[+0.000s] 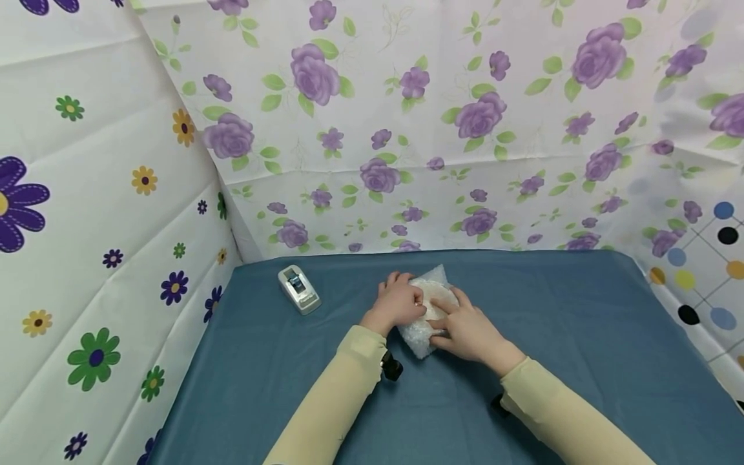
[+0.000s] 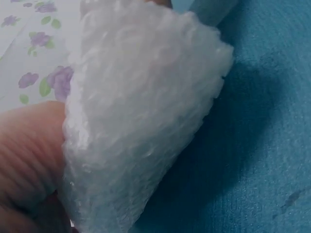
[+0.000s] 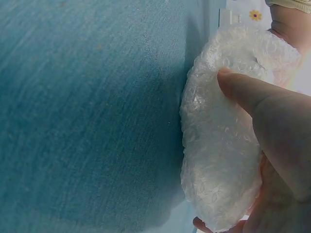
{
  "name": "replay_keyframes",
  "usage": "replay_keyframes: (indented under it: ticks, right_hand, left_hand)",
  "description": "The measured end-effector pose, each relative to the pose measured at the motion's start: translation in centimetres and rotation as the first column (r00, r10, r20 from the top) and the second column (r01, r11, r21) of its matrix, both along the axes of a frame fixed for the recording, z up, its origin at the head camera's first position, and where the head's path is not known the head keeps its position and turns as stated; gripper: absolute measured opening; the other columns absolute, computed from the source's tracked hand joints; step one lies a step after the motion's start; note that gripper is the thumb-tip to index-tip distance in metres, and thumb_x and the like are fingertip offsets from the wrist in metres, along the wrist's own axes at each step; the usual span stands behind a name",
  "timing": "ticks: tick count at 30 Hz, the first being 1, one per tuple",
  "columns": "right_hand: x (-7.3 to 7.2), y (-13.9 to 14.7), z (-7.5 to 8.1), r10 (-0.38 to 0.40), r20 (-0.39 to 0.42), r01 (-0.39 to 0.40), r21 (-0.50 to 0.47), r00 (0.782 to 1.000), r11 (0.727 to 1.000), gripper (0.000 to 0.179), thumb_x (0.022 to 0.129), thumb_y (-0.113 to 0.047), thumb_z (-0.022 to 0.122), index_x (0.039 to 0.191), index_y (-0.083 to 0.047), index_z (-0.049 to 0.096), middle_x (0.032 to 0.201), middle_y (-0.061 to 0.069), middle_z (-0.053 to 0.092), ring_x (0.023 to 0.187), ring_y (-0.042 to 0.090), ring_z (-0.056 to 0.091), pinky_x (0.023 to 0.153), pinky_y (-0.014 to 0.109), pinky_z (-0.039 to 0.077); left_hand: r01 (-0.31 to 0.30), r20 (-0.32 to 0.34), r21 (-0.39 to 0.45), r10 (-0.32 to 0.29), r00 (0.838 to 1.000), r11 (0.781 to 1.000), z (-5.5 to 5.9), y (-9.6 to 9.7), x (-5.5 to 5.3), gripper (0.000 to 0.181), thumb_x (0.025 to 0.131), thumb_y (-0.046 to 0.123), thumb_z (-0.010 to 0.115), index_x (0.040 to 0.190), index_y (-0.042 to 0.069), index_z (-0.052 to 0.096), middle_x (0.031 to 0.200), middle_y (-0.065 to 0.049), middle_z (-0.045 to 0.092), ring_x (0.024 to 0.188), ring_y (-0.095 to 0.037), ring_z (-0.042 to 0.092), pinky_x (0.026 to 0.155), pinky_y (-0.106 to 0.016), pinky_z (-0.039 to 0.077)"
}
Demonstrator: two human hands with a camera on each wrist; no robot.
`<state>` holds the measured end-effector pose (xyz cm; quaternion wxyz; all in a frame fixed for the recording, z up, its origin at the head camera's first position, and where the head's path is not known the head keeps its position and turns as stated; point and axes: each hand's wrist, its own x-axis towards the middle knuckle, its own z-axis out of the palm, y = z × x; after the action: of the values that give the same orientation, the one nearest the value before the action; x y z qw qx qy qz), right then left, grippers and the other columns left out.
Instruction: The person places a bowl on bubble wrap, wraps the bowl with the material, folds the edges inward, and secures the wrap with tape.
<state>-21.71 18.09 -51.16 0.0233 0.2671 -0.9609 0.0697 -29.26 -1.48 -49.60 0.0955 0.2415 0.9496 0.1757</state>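
Observation:
A whitish bundle in clear bubble wrap [image 1: 418, 337] is held between both hands over the blue cloth. My left hand [image 1: 400, 305] grips its left side, with the fingers bent over its edge. From the right, my right hand [image 1: 472, 332] spreads its fingers across the top of the bundle. In the right wrist view the right thumb [image 3: 245, 92] presses on the bubble wrap [image 3: 214, 145], and other fingers show behind its lower end. Bubble wrap [image 2: 141, 97] fills much of the left wrist view. The wrapped contents are hidden.
A small white and grey oblong device [image 1: 299, 290] with a dark middle lies on the blue cloth [image 1: 558, 310] to the left of the hands. Flower-patterned sheets [image 1: 349, 142] stand behind and on the left, and a dotted sheet [image 1: 706, 278] on the right.

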Motion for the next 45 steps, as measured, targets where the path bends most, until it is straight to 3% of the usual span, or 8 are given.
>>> replay_keyframes:
  ticks: [11,18,25,30,33,39,45]
  right_hand:
    - [-0.1,0.3,0.1,0.027,-0.014,-0.027,0.003,1.000,1.000,0.032,0.100,-0.041,0.078,0.119,-0.016,0.084,0.159,0.018,0.053,0.149,0.061,0.032,0.088,0.068,0.058]
    - [-0.2,0.7,-0.1,0.035,0.050,-0.035,0.002,0.998,0.999,0.040,0.106,-0.042,0.069,0.135,-0.015,0.075,0.162,0.019,0.048,0.152,0.061,0.024,0.098,0.067,0.054]
    - [0.0,0.6,-0.2,-0.008,0.091,0.007,0.010,0.996,1.000,0.061,0.105,-0.047,0.070,0.150,-0.008,0.058,0.157,0.014,0.054,0.156,0.055,0.021,0.104,0.067,0.050]
    - [0.0,0.6,0.0,-0.004,0.094,0.000,0.036,0.996,0.999,0.066,0.105,-0.047,0.068,0.158,-0.010,0.054,0.162,0.015,0.050,0.156,0.055,0.021,0.102,0.070,0.050]
    - [-0.1,0.5,0.1,0.003,0.079,-0.008,0.064,0.997,0.998,0.061,0.106,-0.048,0.066,0.155,-0.013,0.059,0.165,0.015,0.046,0.155,0.056,0.022,0.100,0.072,0.050]
    - [-0.1,0.1,0.5,0.015,0.000,-0.015,0.130,1.000,0.991,0.054,0.104,-0.049,0.070,0.147,-0.017,0.068,0.160,0.014,0.053,0.150,0.058,0.033,0.095,0.073,0.052]
    - [-0.2,-0.3,0.8,0.042,-0.068,-0.027,0.202,0.997,0.979,0.051,0.101,-0.053,0.072,0.140,-0.020,0.073,0.156,0.013,0.058,0.143,0.058,0.042,0.089,0.068,0.057]
  left_hand:
    - [-0.089,-0.043,-0.144,0.084,0.996,0.986,0.0,1.5,0.0,0.036,0.104,0.036,0.071,0.071,0.024,0.065,0.158,-0.008,0.051,0.154,-0.037,0.032,0.120,-0.057,0.031]
    - [-0.108,-0.038,-0.152,0.103,0.994,0.982,-0.2,1.7,0.3,0.038,0.104,0.038,0.071,0.069,0.025,0.066,0.152,-0.007,0.054,0.149,-0.038,0.036,0.115,-0.056,0.036]
    - [-0.115,-0.053,-0.155,0.108,0.993,0.981,-0.4,1.6,0.4,0.040,0.104,0.040,0.071,0.067,0.025,0.063,0.132,-0.005,0.060,0.131,-0.032,0.045,0.099,-0.050,0.038]
    - [-0.118,-0.056,-0.177,0.110,0.992,0.977,-0.3,1.7,0.4,0.039,0.103,0.041,0.072,0.068,0.026,0.065,0.141,-0.005,0.059,0.137,-0.033,0.043,0.104,-0.052,0.039]
    - [-0.119,-0.058,-0.193,0.110,0.992,0.974,-0.3,1.8,0.3,0.038,0.104,0.042,0.071,0.069,0.026,0.066,0.145,-0.005,0.058,0.139,-0.033,0.042,0.106,-0.052,0.038]
    - [-0.116,-0.095,-0.213,0.098,0.991,0.970,-0.4,1.8,0.1,0.035,0.102,0.043,0.072,0.072,0.027,0.068,0.135,-0.003,0.060,0.133,-0.031,0.043,0.106,-0.052,0.038]
    - [-0.078,-0.153,-0.230,0.043,0.987,0.970,-0.1,1.5,0.1,0.037,0.102,0.047,0.070,0.071,0.028,0.067,0.146,-0.006,0.058,0.151,-0.036,0.033,0.116,-0.055,0.034]
